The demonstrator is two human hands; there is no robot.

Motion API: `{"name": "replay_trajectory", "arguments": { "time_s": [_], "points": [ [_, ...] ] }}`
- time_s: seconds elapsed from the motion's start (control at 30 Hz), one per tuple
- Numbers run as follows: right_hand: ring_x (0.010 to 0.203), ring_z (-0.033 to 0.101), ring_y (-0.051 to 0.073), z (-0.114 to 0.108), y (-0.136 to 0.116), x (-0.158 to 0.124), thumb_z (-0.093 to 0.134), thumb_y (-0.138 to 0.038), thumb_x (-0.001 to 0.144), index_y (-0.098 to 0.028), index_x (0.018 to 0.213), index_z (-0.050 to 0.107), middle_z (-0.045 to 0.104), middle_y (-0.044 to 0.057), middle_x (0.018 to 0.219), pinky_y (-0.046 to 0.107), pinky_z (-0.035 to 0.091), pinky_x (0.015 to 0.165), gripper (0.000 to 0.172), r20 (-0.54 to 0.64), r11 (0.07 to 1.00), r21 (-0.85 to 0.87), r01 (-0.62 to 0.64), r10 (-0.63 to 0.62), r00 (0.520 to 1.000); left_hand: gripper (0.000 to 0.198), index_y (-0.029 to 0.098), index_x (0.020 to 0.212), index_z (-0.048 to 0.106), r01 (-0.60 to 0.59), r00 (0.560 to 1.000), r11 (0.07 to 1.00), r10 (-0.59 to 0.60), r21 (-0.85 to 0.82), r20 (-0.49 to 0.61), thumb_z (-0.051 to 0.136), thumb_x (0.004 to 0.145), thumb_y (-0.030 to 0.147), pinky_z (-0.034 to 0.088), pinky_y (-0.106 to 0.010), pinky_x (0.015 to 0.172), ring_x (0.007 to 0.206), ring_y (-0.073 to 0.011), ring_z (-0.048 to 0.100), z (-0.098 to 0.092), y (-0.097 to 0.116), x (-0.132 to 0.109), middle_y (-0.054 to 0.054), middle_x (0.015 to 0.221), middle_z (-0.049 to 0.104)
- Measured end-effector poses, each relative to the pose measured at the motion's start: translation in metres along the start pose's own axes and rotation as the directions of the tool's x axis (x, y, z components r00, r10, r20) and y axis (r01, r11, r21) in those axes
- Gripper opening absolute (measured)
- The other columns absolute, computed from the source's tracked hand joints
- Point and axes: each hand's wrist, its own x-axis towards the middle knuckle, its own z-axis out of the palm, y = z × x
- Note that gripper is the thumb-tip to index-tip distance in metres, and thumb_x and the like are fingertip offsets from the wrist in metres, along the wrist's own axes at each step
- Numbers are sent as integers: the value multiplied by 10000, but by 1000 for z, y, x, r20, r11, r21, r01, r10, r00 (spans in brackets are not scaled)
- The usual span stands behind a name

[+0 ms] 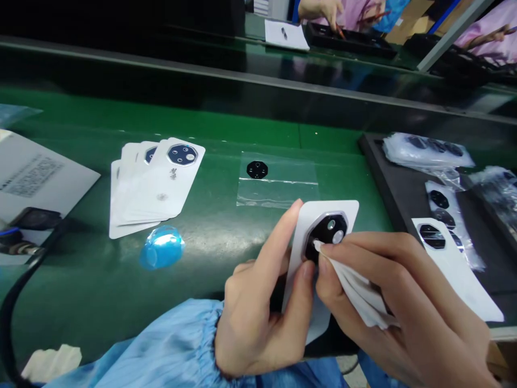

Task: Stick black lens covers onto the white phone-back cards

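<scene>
From where I stand, the white card (307, 216) is tilted up over the near edge of the green bench (214, 258), its corners rounded, with a glossy black octagonal plate (321, 229) in a silvery rim near its top. The left hand (262, 307) grips the card, thumb across the front and index finger along its edge; the right hand (396, 285) pinches a folded white cloth (355, 288), its tip touching the plate. Those fingers and the cloth hide part of the plate, and the left thumb covers some of the card below. I count one card in hand, another single card (464, 280) lying partly over the black tray (404, 188) on the right, and at least four in a fanned pile (161, 183) on the left, overlapping too closely for a sure number. One clear sleeve (291, 170) lies beyond the hands, with one black octagonal piece (257, 170) at its left end. One shiny blue film (162, 248) sits just below the pile. The tray carries at least three clear plastic packs (428, 151) with dark pieces inside. Farther left are a printed white box (28, 178) and a black cable (10, 302); across the bench, a co-worker's hand (329, 11) reaches into a dark tray (351, 40).
</scene>
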Motion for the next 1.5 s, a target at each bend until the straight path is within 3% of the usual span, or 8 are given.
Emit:
{"name": "replay_trajectory", "arguments": {
  "time_s": [0.1, 0.27, 0.5, 0.87, 0.97, 1.17, 1.37, 1.5],
  "points": [
    [610, 632, 96, 0, 2, -1, 626, -119, 837, -189, 893, 628, 670, 9, 832, 230, 497, 492, 90, 51, 992, -115, 58, -52, 997, 711, 233, 1483, 357, -16, 1000, 1000, 16, 26, -21, 593, 834, 61, 527, -176, 452, 515, -100, 643, 1, -1, 0, -14, 982, 762],
    [632, 611, 83, 4, 5, -1, 620, -79, 845, -168, 913, 624, 650, 8, 857, 228, 489, 532, 112, 46, 993, -99, 69, -65, 997, 694, 157, 1476, 352, -131, 991, 980, 135, 147, -19, 567, 826, 48, 585, -217, 485, 489, -101, 653, 2, -4, 3, -61, 1143, 724],
    [681, 600, 80, 8, 5, 0, 631, -39, 827, -156, 902, 627, 643, 4, 839, 213, 487, 587, 139, 14, 993, -97, 70, -69, 997, 681, 104, 1465, 367, -183, 981, 975, 190, 125, -43, 572, 822, 19, 578, -178, 489, 575, -97, 695, 3, -8, 2, -131, 1299, 629],
    [774, 597, 123, 10, 14, -1, 607, -47, 828, -115, 890, 627, 621, 50, 885, 247, 507, 551, 94, 41, 972, -76, 224, -222, 974, 713, 144, 1487, 344, -147, 986, 979, 157, 141, -61, 577, 823, 28, 496, -201, 432, 425, -52, 537, 4, -10, -3, -58, 1073, 735],
    [785, 602, 126, 11, 14, -1, 594, -64, 843, -120, 928, 630, 628, 50, 896, 248, 503, 522, 108, 31, 973, -103, 206, -204, 978, 691, 118, 1474, 365, -164, 982, 975, 175, 150, -66, 581, 824, 27, 517, -197, 474, 484, -67, 595, 4, -10, -2, -88, 1096, 724],
    [678, 574, 77, 13, 14, -1, 611, -39, 838, -129, 887, 619, 618, 8, 815, 220, 505, 606, 103, 9, 987, -44, 156, -156, 988, 679, 67, 1460, 373, -220, 971, 956, 234, 192, -51, 574, 813, 23, 495, -183, 442, 427, -61, 552, 3, -10, -2, -51, 886, 743],
    [736, 586, 103, 14, 16, -3, 633, -56, 836, -84, 937, 618, 602, 40, 860, 237, 513, 627, 106, 3, 982, -37, 185, -185, 983, 689, 87, 1471, 363, -206, 974, 957, 220, 205, -47, 577, 819, 20, 497, -191, 465, 460, -62, 553, 3, -13, 0, -68, 966, 734],
    [742, 595, 116, 18, 16, -6, 613, -81, 858, -97, 971, 615, 615, 47, 875, 245, 527, 634, 114, -37, 981, -75, 181, -184, 982, 692, 78, 1471, 359, -234, 970, 954, 242, 186, -24, 569, 814, 9, 453, -188, 418, 409, -54, 478, 2, -14, 2, -10, 756, 687]
  ]
}}
